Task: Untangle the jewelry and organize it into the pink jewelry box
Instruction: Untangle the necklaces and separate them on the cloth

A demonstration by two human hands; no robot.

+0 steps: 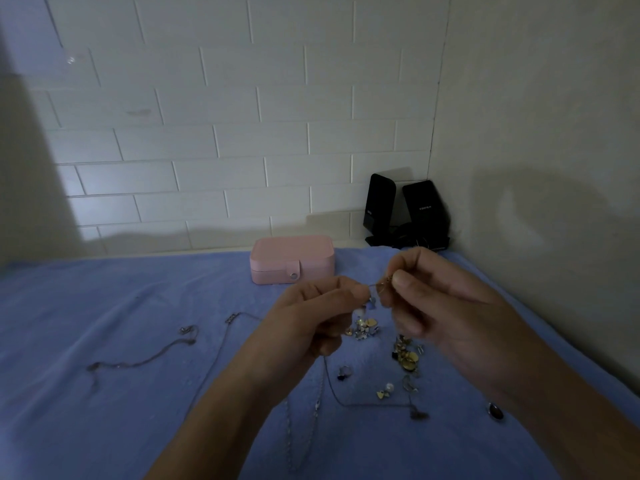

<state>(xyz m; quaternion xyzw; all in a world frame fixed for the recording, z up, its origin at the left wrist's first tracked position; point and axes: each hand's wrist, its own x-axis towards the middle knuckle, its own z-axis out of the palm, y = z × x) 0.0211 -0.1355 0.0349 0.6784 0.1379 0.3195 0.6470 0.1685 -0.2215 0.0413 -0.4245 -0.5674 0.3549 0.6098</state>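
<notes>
Tangle: small knot of fine wire-thin links with a rosy metal bit [381, 284], held in the air between my two grips in the head view, the only view there is.
Left grip [318, 317]: thumb and forefinger pressed together on the knot's left end, other fingers curled under.
Right grip [436, 306]: thumb and forefinger pinching the right end, slightly higher than the left.
Axis: the knot runs left to right between the pinches, so I judge the next pull goes sideways, gently.
Trailing chain [332, 386]: thin and dark, it hangs below my left grip to the cloth and bends right to a small pendant.
Pink jewelry box [292, 259]: rectangular with rounded corners and a matte, leather-like skin. The lid is down and the snap tab closed. It sits beyond the grips and a little left, nearer my left one, its long side across me.
Loose pieces [365, 327]: shiny gold and silver charms heaped right under my grips, with more [407, 353] below the right one.
Laid-out chains [149, 358]: slender and silvery, apart from each other on the left.
Blue cloth [104, 427]: soft and nappy, covering the counter.
Black speakers [405, 209]: two, in the far corner.
</notes>
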